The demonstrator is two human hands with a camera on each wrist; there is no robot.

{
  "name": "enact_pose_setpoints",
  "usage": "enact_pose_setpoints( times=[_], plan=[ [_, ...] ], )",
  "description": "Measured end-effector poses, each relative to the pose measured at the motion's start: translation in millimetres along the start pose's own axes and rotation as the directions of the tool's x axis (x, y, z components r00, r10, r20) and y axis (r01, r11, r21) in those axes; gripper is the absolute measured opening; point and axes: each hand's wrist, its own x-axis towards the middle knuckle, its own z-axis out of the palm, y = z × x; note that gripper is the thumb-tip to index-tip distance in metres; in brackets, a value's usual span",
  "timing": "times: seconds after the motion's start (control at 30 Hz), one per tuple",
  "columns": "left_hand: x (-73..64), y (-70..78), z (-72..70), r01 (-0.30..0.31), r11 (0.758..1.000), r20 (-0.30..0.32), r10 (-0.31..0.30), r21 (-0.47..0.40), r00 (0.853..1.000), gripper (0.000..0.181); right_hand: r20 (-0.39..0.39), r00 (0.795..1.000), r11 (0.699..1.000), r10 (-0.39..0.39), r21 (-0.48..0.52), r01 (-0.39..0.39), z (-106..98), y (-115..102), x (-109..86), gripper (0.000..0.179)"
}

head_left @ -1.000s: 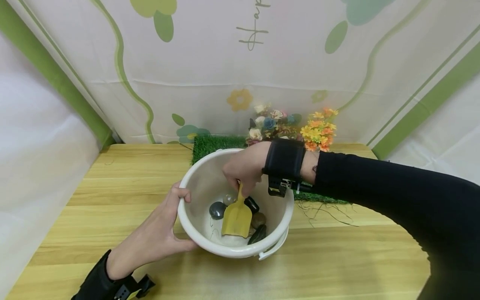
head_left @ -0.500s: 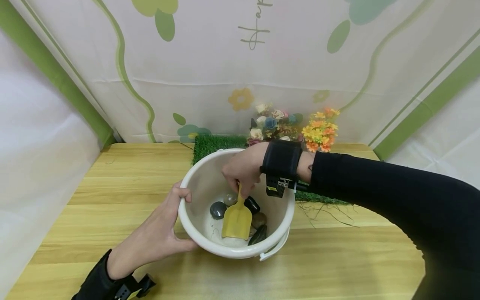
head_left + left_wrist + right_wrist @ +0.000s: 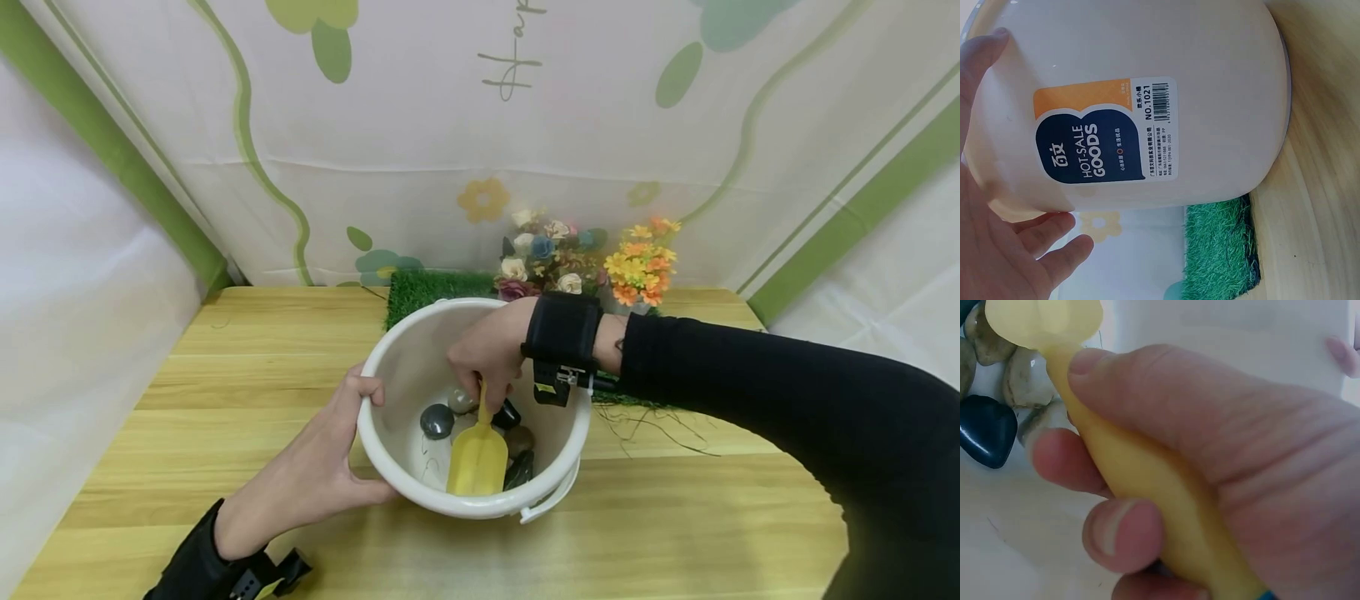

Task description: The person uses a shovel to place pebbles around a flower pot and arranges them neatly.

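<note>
In the head view, my left hand [image 3: 326,462] grips the left side of a white bucket [image 3: 405,367], fingers over the rim and thumb lower on the outside. The left wrist view shows the bucket's labelled outer wall [image 3: 1222,112]. My right hand [image 3: 491,342] reaches inside, holding a yellow toy shovel [image 3: 477,462] by its handle [image 3: 1154,481], blade down near the front wall. Several smooth stones lie on the bottom: a dark grey stone [image 3: 437,422] left of the shovel, a pale stone [image 3: 462,402] behind it, a black stone [image 3: 507,414] and a brown stone [image 3: 519,441] to its right.
The bucket stands on a wooden table [image 3: 262,367]. Behind it lies a green artificial grass mat [image 3: 427,287], with mixed artificial flowers [image 3: 542,250] and an orange-yellow bunch [image 3: 641,262]. A white bucket handle [image 3: 553,500] hangs at the front right. Printed curtains surround the table.
My right hand and the shovel have moved slightly toward the bucket's front, and the blade has come nearer the front wall. My left hand keeps its hold on the rim.
</note>
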Motion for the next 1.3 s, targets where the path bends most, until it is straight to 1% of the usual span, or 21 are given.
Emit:
enact_pose_setpoints(
  times=[0.27, 0.5, 0.67, 0.73, 0.83, 0.9, 0.97, 1.07, 1.13, 1.23, 1.3],
  plan=[
    [0.4, -0.3, 0.7, -0.003, 1.0, 0.0, 0.003, -0.004, 1.0, 0.078, 0.022, 0.999, 0.999, -0.039, 0.028, 0.039, 1, 3, 2.3, 0.027],
    [0.1, -0.3, 1.0, 0.002, 1.0, 0.005, -0.002, -0.009, 1.0, 0.078, 0.029, 0.999, 0.999, -0.03, 0.035, 0.029, 3, 7, 2.9, 0.027],
    [-0.1, -0.3, 0.8, 0.005, 1.0, 0.006, -0.005, -0.006, 1.0, 0.078, 0.032, 0.998, 0.997, -0.054, 0.059, 0.052, 4, 13, 3.3, 0.026],
    [-0.3, -0.4, 0.8, 0.005, 1.0, 0.006, -0.005, -0.004, 1.0, 0.078, 0.021, 0.997, 0.996, -0.068, 0.06, 0.067, 4, 18, 4.1, 0.028],
    [-0.6, -0.7, 0.6, 0.006, 1.0, 0.006, -0.006, -0.002, 1.0, 0.078, -0.022, 0.996, 0.996, -0.092, 0.017, 0.092, 4, 29, 5.7, 0.033],
    [-0.6, -0.8, 0.6, 0.005, 1.0, 0.006, -0.005, -0.002, 1.0, 0.078, -0.057, 0.993, 0.994, -0.101, -0.034, 0.1, 1, 29, 3.0, 0.036],
    [-0.5, -0.9, 0.4, 0.005, 1.0, 0.006, -0.005, -0.002, 1.0, 0.078, -0.084, 0.991, 0.992, -0.103, -0.083, 0.096, -2, 23, -1.6, 0.035],
    [-0.2, -0.7, 0.2, 0.005, 1.0, 0.005, -0.005, -0.002, 1.0, 0.078, -0.119, 0.99, 0.987, -0.07, -0.149, 0.052, -8, 8, -10.9, 0.035],
    [0.1, -0.4, 0.1, 0.006, 1.0, 0.008, -0.006, -0.003, 1.0, 0.078, -0.15, 0.988, 0.981, -0.025, -0.194, -0.004, -9, 3, -14.2, 0.034],
    [0.2, 0.0, 0.2, 0.011, 1.0, 0.012, -0.011, -0.003, 1.0, 0.078, -0.191, 0.98, 0.962, 0.05, -0.254, -0.099, -10, -4, -18.7, 0.033],
    [-0.1, 0.3, 0.5, 0.015, 1.0, 0.015, -0.014, -0.002, 1.0, 0.078, -0.21, 0.972, 0.95, 0.105, -0.27, -0.16, -10, -7, -21.3, 0.031]
  ],
)
